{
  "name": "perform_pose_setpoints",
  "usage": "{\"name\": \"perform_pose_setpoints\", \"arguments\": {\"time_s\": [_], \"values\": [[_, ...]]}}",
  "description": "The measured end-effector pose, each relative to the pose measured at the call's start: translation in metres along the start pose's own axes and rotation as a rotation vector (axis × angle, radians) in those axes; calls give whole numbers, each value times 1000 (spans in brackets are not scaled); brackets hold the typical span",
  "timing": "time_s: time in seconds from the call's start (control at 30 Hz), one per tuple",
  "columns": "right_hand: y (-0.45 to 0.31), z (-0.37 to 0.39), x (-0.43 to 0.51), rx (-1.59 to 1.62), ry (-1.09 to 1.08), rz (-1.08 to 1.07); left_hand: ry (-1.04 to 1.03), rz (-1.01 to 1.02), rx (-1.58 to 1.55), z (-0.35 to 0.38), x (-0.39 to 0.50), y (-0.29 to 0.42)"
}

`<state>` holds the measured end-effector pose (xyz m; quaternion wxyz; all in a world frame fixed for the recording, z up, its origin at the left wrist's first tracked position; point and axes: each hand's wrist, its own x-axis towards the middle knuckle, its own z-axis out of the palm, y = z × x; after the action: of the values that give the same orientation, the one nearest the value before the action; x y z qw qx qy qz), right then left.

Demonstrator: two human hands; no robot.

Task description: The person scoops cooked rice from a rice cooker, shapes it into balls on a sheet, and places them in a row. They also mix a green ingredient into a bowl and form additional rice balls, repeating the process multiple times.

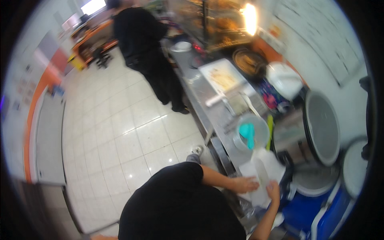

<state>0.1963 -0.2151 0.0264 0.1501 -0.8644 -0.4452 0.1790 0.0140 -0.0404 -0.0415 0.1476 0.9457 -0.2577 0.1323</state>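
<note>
My left hand (246,184) lies over the near edge of white paper sheets or wrappers (259,195) at the counter's lower end, fingers stretched across them. At the paper's right side, my right hand (272,189) has its fingers closed on the edge. A pale, long piece (261,172) shows on the paper between and beyond the hands; blur hides what it is. Just beyond the paper stands a translucent plastic tub (260,127) with a turquoise scoop (247,135) in it.
A steel counter (195,87) bears a white cutting board (222,76), a metal container (238,103) and a wicker basket (249,61). To the right stand a large open pot (292,135) and a blue container (303,207). A lit display case (225,24) and a person in black (144,45) are farther off.
</note>
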Motion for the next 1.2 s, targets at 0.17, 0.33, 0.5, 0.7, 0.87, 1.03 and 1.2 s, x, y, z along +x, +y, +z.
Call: {"name": "perform_pose_setpoints", "arguments": {"time_s": [0.17, 0.33, 0.5, 0.7, 0.87, 1.03, 1.2], "values": [[-41, -19, 7, 139, -47, -35, 176, 28, -47, 2, -2, -15], [-78, -8, 3, 91, 52, -23, 117, -23, 45, -7, 5, -27], [-101, 33, -23, -143, 280, 85, 401, 42, 279, -31, 14, -44], [-100, 54, -42, -74, 471, 91, 113, 46, 217, -72, -3, -87], [-93, 59, -63, -11, 564, 153, 90, 132, 79, -83, -17, -91], [-94, 82, -66, 119, 584, 147, 132, 115, -1, -58, -30, -86], [-96, 96, -66, 165, 686, 134, 215, 43, -168, -44, -39, -80]]}}
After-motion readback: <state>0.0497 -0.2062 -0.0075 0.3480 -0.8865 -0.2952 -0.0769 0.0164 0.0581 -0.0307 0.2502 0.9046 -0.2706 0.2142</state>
